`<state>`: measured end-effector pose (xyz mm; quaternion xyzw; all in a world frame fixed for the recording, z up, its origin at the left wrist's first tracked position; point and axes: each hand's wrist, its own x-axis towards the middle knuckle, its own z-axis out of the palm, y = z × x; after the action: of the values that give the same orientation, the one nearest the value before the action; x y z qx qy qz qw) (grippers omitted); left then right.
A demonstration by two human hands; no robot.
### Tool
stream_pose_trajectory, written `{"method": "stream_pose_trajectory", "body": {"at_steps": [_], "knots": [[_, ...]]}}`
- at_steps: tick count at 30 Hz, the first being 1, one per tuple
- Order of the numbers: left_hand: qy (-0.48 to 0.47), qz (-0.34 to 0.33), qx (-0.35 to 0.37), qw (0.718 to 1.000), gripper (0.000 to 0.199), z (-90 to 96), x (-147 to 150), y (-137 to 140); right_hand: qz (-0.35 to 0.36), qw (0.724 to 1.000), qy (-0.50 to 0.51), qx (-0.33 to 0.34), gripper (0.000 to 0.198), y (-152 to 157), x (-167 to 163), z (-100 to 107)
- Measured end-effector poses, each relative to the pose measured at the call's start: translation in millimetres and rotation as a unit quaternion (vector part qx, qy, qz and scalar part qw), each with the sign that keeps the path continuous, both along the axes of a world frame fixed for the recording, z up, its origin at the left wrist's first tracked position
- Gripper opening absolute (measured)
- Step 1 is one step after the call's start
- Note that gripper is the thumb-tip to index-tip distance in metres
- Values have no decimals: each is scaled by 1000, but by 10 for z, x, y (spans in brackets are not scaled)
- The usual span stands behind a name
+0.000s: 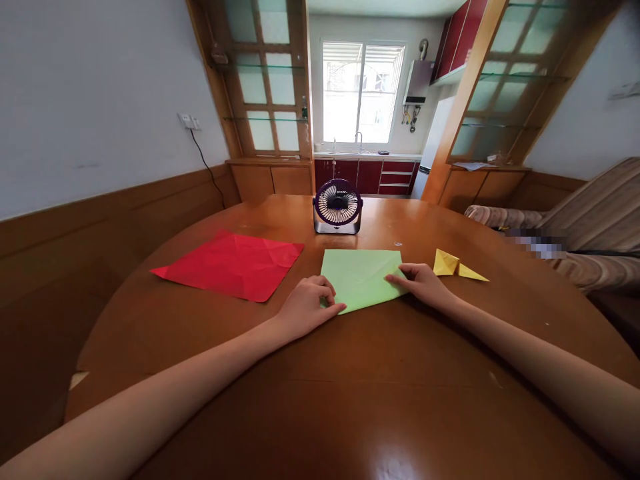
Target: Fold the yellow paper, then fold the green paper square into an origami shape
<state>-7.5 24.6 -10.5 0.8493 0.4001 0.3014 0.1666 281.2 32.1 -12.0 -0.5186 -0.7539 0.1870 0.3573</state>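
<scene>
A light green sheet of paper lies on the wooden table between my hands, with faint crease lines on it. My left hand grips its lower left corner, thumb on top and fingers curled at the edge. At the right edge, my right hand pinches the green paper between thumb and fingers. To the left rests a creased red sheet of paper, its left corner pointed. A small folded yellow paper piece sits just beyond my right hand.
A small dark purple desk fan stands behind the green paper on the round wooden table. A striped sofa is at the right. Beyond are glass-shelved cabinets, a kitchen counter and a window.
</scene>
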Motion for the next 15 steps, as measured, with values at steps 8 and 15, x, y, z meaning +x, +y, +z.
{"method": "stream_pose_trajectory", "body": {"at_steps": [8,15], "knots": [[21,5,-3,1000,26,10,7,-33,-56,990,-117,46,46,73,-57,-46],[30,10,-4,1000,24,32,24,-32,-79,977,-196,39,45,108,-114,-29]]}}
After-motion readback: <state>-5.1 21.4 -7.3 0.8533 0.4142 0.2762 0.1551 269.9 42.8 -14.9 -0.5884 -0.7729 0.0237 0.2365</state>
